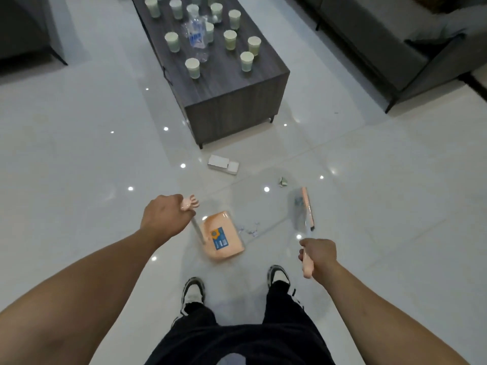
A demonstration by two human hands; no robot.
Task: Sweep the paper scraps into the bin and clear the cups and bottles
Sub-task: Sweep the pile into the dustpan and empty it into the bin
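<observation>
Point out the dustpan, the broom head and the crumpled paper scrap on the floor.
dustpan (222, 238): head view, on its orange tray.
broom head (307, 209): head view, on its pink bar.
crumpled paper scrap (283, 181): head view, on its middle.

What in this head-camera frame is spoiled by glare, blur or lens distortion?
Head view: ceiling lights mirror as bright dots on the glossy white tiled floor; the peach-edged broom head in the right hand is smeared by motion blur; wide-angle distortion bows the forearms and splays the dark wooden coffee table; the peach plastic dustpan stays fairly sharp.
</observation>
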